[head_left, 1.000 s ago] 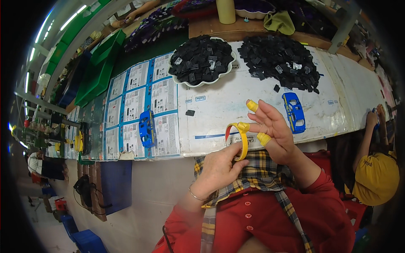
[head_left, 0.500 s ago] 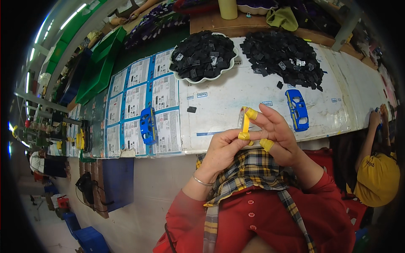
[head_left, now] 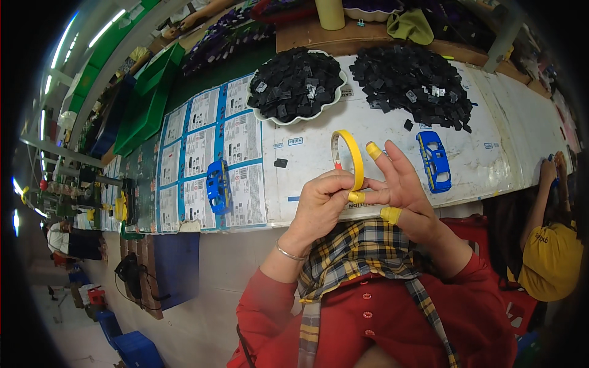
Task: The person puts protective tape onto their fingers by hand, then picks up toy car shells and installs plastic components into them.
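Yellow tape on a narrow roll [head_left: 357, 161] stands upright in the left hand [head_left: 322, 207], its ring rising above the pinched thumb and fingers, which hide its lower part. The right hand [head_left: 410, 201] is spread wide, with yellow wraps on its thumb, index and middle fingers; its index fingertip meets the left hand's fingertips just below the ring. Under both hands hangs a checked apron [head_left: 368, 248].

Beyond the left hand, a little to its left, lies a small black plastic piece [head_left: 280, 163]; farther left, a blue toy car body [head_left: 218, 187] rests on printed sheets [head_left: 242, 132]. Another blue car shell [head_left: 434, 161] lies near the right hand, just beyond its fingers and to their right. Straight out past the roll, a white scalloped bowl [head_left: 300, 121] is heaped with black pieces, and a loose black pile [head_left: 411, 86] spreads beyond the right hand. Far left of the hands is a green tray [head_left: 144, 107]; far right, a co-worker in a yellow shirt [head_left: 549, 260].
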### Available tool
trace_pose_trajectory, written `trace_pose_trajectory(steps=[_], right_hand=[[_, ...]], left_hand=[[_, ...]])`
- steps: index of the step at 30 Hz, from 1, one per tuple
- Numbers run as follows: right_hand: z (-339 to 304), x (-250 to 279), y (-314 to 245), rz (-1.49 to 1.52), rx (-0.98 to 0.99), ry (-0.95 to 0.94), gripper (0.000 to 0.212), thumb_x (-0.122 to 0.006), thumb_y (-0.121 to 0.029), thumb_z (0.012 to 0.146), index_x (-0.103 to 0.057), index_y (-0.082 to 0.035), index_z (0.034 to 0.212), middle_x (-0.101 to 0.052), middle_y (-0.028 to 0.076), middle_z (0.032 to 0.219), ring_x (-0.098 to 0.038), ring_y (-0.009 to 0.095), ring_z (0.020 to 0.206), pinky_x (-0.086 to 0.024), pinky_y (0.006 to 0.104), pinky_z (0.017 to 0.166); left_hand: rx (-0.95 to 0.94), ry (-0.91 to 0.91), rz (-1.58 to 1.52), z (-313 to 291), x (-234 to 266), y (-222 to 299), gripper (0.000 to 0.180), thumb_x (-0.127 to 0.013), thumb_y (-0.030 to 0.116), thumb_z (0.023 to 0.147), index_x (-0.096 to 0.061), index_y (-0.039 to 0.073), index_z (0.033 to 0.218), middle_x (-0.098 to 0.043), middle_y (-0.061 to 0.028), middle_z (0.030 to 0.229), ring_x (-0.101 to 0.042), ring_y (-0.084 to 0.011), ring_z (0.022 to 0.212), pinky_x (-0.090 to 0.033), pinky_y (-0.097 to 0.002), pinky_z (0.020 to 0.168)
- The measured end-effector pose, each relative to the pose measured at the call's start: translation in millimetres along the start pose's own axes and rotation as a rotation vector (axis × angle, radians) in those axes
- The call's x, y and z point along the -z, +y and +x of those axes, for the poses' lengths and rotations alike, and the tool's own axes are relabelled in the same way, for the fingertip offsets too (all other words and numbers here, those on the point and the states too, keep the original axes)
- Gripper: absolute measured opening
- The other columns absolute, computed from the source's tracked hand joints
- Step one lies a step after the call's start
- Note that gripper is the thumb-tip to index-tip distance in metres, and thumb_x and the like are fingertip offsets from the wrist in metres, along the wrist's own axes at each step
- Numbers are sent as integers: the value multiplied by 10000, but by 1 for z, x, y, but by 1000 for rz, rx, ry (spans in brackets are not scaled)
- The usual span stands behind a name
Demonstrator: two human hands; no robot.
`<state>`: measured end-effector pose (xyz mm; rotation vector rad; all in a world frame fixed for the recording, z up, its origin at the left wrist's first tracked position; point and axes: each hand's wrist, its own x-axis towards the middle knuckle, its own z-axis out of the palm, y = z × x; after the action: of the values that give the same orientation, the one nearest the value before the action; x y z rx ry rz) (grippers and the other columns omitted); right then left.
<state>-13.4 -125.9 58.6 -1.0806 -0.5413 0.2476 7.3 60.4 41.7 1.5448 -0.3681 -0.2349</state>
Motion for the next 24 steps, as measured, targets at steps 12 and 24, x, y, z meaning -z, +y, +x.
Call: trace_pose_trajectory(steps=[12, 24], right_hand=[[-2, 1, 3, -76, -105, -20, 838, -321, 137, 702, 44, -63, 1430, -36, 281, 1455, -450, 284, 1208, -296, 359, 1026], [6, 3, 3, -490, -5, -118, 831, -300, 147, 634, -79, -21, 1417, -204, 218, 1437, -349, 319, 1280, -285, 422, 1051]], left_hand=[[-166, -165, 126, -1, 13, 29, 267, -453, -122, 716, -630, -16, 886, -624, -104, 893, -585, -164, 849, -455, -254, 750], [-113, -64, 145, -23, 12, 49, 175, -625, -11, 750, -630, -5, 924, -613, -75, 914, -540, -116, 747, -434, -230, 657]])
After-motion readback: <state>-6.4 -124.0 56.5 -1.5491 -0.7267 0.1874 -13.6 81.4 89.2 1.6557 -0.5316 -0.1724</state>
